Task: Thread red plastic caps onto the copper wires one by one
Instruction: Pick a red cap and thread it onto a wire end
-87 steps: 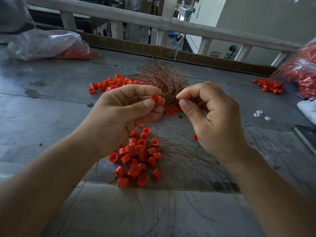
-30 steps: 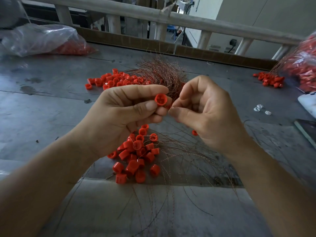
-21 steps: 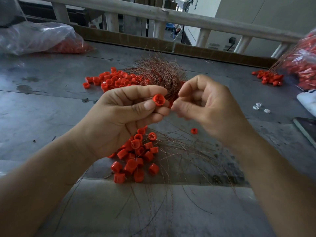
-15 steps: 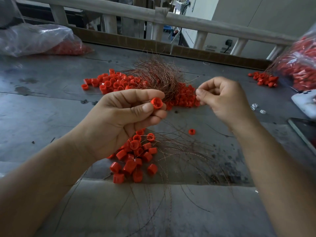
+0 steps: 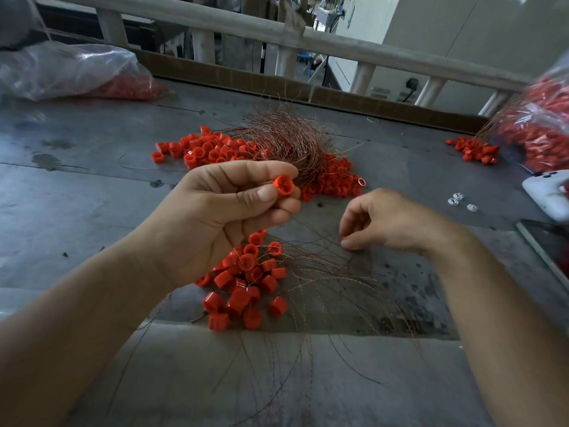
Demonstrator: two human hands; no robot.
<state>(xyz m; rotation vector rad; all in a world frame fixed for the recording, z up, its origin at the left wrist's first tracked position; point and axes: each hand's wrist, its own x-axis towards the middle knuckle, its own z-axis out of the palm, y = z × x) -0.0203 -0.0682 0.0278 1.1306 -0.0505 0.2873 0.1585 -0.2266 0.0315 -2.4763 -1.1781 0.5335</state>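
My left hand (image 5: 215,217) pinches a red plastic cap (image 5: 284,185) between thumb and forefinger, held above the table with its hollow side facing me. My right hand (image 5: 388,221) is down on the table to the right, fingers curled round a lone red cap (image 5: 344,237) that peeks out at the fingertips. Thin copper wires (image 5: 323,272) fan across the table between and below my hands. A pile of caps threaded on wires (image 5: 246,282) lies under my left hand. A dense tuft of copper wires (image 5: 283,140) rises behind it.
Loose red caps (image 5: 209,147) lie at the back left of the tuft, more (image 5: 335,180) to its right and a small heap (image 5: 474,149) far right. Plastic bags of caps (image 5: 77,72) (image 5: 542,131) sit at both sides. Small white bits (image 5: 458,200) and a white device (image 5: 548,192) lie right.
My right hand drew away from the left hand, swung right, then dropped onto the table over the lone cap. The left hand kept its cap and barely moved.
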